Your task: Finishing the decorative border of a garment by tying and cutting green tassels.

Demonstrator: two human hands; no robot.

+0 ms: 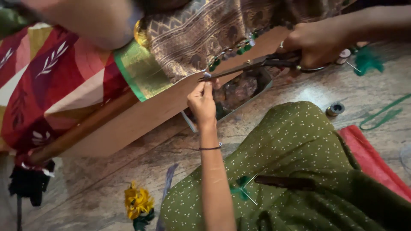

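Here, left hand (202,102) pinching a hard-to-see thread, right hand (314,42) closed round scissors (257,63), handles hidden.

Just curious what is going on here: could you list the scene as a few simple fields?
Left hand: pinches a thread end at the scissor tips
Right hand: holds scissors
Cloth: brown patterned, with green beads along its edge
Tray: metal, under the scissors
Floor: yellow tassel, thread spool
Lap: green dotted fabric

No packages, labels, signs or screens visible.
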